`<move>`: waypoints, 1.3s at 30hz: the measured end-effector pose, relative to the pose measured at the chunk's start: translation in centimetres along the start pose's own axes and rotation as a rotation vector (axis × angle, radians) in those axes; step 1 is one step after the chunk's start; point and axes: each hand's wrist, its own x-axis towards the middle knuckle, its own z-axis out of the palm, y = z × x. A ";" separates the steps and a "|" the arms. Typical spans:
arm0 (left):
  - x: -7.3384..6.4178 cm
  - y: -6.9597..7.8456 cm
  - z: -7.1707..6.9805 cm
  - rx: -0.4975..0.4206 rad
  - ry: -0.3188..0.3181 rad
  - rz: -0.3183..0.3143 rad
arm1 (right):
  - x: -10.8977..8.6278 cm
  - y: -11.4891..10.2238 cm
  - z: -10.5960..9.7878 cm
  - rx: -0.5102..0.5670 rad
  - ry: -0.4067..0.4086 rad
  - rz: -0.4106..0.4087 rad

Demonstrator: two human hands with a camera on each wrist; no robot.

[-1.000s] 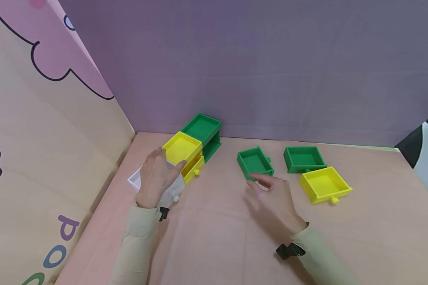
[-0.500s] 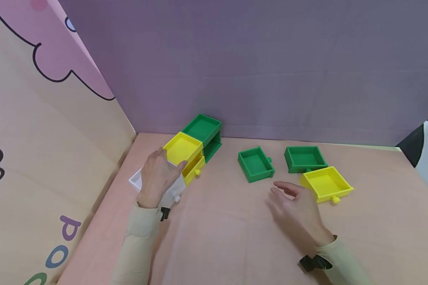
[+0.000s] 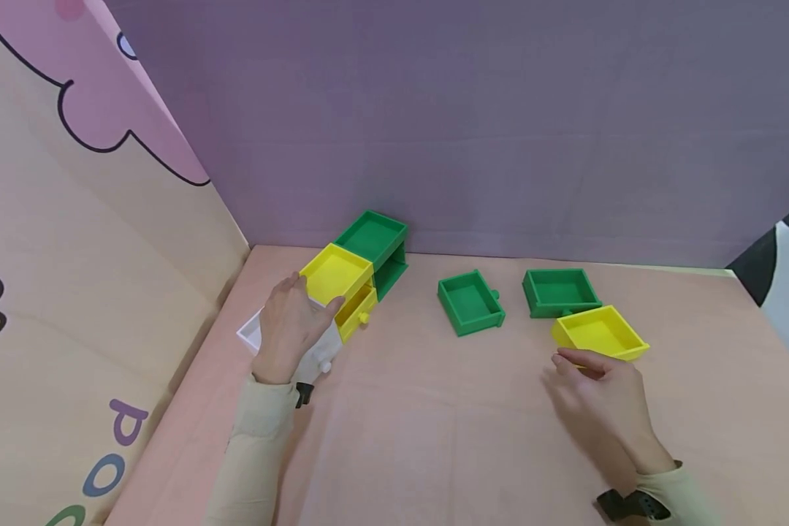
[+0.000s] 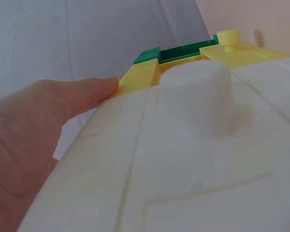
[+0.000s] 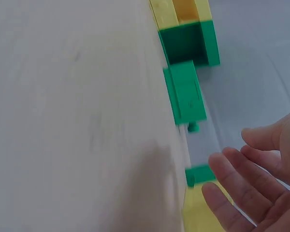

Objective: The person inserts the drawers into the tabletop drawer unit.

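On the left of the table, my left hand (image 3: 288, 330) lies over a white drawer cabinet (image 3: 250, 332), fingers across its back edge and thumb (image 4: 94, 92) along its upper front edge. The thumb tip reaches a yellow drawer cabinet (image 3: 337, 273), which has a yellow drawer (image 3: 356, 313) part-way out. A green cabinet (image 3: 371, 232) with a bare lower slot adjoins it. To the right, my right hand (image 3: 606, 398) holds nothing, its fingers (image 5: 251, 169) loosely bent. It overlaps the front of a loose yellow drawer (image 3: 598, 332), hiding the drawer's knob.
Two loose green drawers, one nearer the cabinets (image 3: 471, 302) and the other farther right (image 3: 561, 292), lie on the pink cloth. A purple backdrop (image 3: 486, 146) rises behind the table. A printed panel (image 3: 92, 241) borders the left side.
My right hand has moved rightward, from the nearer green drawer to the front of the loose yellow drawer. My left hand and the cabinets have kept their places.
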 end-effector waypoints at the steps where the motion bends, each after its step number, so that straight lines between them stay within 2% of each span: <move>1: 0.0 0.0 0.0 0.000 -0.001 -0.001 | 0.0 0.4 -0.3 -0.018 0.004 0.021; 5: 0.0 0.0 0.1 -0.005 -0.003 0.000 | -0.1 2.0 -1.5 -0.072 0.012 0.101; 11: -0.1 0.0 0.3 -0.004 -0.019 -0.011 | -0.1 4.1 -3.0 -0.147 0.038 0.166; 16: 0.0 0.1 0.3 -0.008 -0.014 -0.018 | 0.4 5.0 -3.7 -0.153 0.055 0.269; 23: 0.1 0.1 0.3 -0.013 -0.026 -0.016 | 1.3 5.7 -4.3 -0.169 0.002 0.360; 27: 0.1 0.1 0.3 -0.013 -0.029 -0.018 | 1.5 6.0 -4.4 -0.150 -0.017 0.380; 39: 0.0 0.1 -0.2 0.000 -0.030 -0.020 | 1.6 6.2 -4.2 -0.128 -0.007 0.354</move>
